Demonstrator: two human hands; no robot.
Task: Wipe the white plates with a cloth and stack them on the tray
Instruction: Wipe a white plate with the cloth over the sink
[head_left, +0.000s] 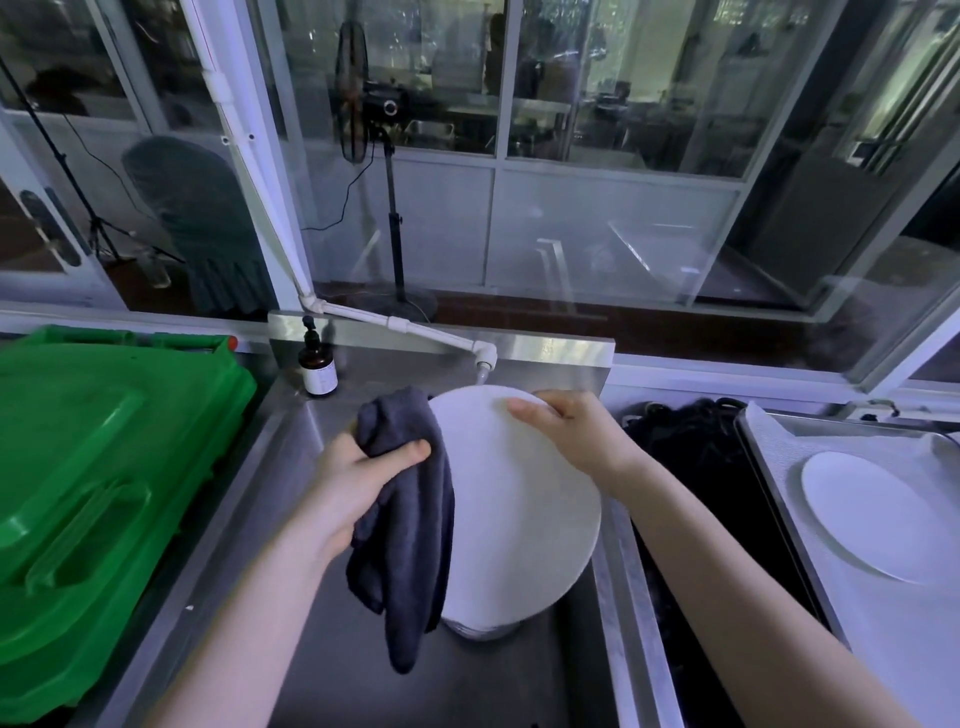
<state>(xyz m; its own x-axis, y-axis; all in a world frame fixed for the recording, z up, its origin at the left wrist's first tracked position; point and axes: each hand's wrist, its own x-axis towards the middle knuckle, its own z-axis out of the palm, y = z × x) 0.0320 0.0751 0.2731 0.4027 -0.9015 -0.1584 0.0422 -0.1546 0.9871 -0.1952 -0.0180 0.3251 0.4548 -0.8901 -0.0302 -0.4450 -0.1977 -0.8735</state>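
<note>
Green bin (104, 467) with its lid shut fills the left of the frame. Steel sink (291, 467) runs down the centre. Tray (909, 649) sits at the right edge, well apart from the sink, with a dark tangled pile (691, 447) between them, unclear what. A big white plate (519, 509) is at centre frame, held tilted over the sink, above a short stack of plates (483, 629) whose edge shows just below it. Dark grey cloth (410, 519) hangs down over the plate's left edge, touching it. Second white plate (872, 514) lies flat on the tray, alone. Left hand (363, 478) grips the cloth near its top, thumb across the front and fingers curled round. Right hand (571, 431) grips the held plate's upper rim, thumb on the face, fingers hidden behind. Brown pump bottle (318, 366) stands at the sink's back left corner. White tap (483, 364) ends just above the plate.
</note>
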